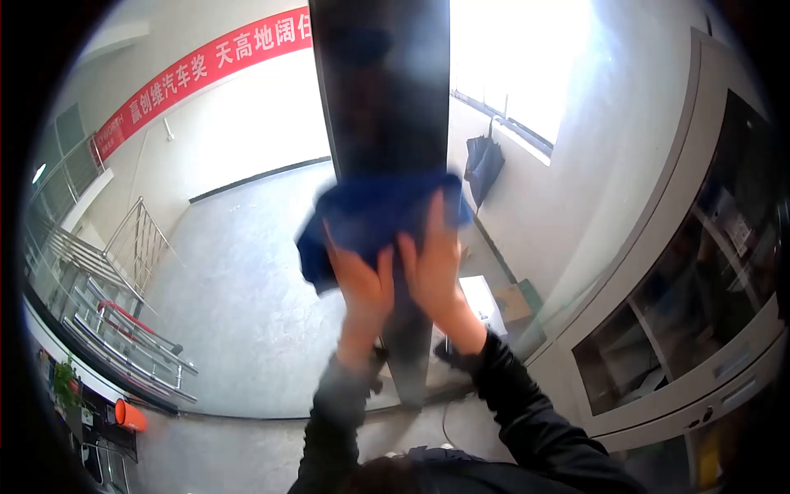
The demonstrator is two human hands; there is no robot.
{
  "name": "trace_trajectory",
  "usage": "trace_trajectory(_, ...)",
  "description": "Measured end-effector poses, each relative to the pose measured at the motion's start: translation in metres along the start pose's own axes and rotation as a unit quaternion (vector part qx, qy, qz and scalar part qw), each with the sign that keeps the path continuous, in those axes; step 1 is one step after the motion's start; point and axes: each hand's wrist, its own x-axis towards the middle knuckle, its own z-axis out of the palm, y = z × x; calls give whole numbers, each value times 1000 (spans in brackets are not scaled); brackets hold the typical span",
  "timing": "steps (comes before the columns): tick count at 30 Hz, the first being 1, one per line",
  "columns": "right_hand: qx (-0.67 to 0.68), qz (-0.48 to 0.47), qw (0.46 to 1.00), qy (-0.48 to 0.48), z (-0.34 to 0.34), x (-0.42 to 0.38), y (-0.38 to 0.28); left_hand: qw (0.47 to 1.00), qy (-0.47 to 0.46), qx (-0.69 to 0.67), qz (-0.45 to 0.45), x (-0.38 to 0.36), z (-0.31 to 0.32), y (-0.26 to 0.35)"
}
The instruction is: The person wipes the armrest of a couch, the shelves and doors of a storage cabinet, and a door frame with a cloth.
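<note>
A dark blue cloth point(383, 206) lies across a dark upright post point(383, 90) in the middle of the view. Both hands hold it against the post at about mid height. My left hand point(360, 281) is on the cloth's left part, its fingers partly hidden in the folds. On the right part, my right hand point(436, 276) presses with its fingers stretched upward and the thumb toward the left hand. Cloth and hands are slightly blurred. The cloth's loose left end hangs beside the post.
Right of me stands a cabinet with glass doors point(658, 321). A dark umbrella point(484, 160) hangs below the window. Boxes point(512, 303) lie on the floor behind the post. To the left are metal railings point(132, 329), an orange bin point(130, 415) and a red banner point(206, 70).
</note>
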Motion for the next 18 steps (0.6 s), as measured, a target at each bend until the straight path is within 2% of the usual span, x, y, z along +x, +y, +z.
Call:
trace_trajectory(2, -12, -22, 1000, -5, 17, -78, 31, 999, -19, 2, -31, -79, 5, -32)
trace_trajectory(3, -34, 3, 999, -28, 27, -122, 48, 998, -42, 13, -35, -115, 4, -46)
trace_trajectory(5, -13, 82, 992, -98, 41, -208, 80, 983, -156, 12, -97, -164, -6, -61)
trace_trajectory(6, -12, 72, 993, -92, 33, -212, 80, 985, -146, 11, -90, -175, -12, -62)
trace_trajectory(8, 12, 144, 969, -203, 23, -196, 74, 956, -273, 85, -66, -169, -19, -70)
trace_trajectory(9, 13, 134, 971, -196, 22, -176, 76, 951, -276, 137, -19, -153, -19, -78)
trace_trajectory(10, 14, 61, 985, -159, 17, -145, 70, 940, -284, 188, 20, -131, -24, -74)
trace_trajectory(11, 14, -11, 992, -123, 6, -101, 53, 976, -147, 151, 59, -85, -26, -52)
trace_trajectory(12, 12, -22, 995, -101, -2, -51, 38, 941, -149, 249, 175, -35, -29, -37)
trace_trajectory(13, 22, -64, 996, -64, -8, 5, 21, 984, -113, 132, 28, 15, -25, -10)
trace_trajectory(14, 80, -111, 989, -54, -17, 66, 6, 989, -73, 105, 76, 76, -29, 17)
trace_trajectory(15, 67, -108, 992, 6, -27, 120, -27, 984, -29, 118, 134, 131, -32, 38)
trace_trajectory(16, 35, -152, 987, 44, -30, 171, -37, 986, -25, 88, 139, 183, -35, 56)
trace_trajectory(17, 1, -225, 969, 101, -32, 218, -44, 958, 75, 121, 251, 232, -29, 60)
trace_trajectory(18, 122, -298, 937, 132, -29, 274, -52, 939, 40, 114, 323, 278, -35, 70)
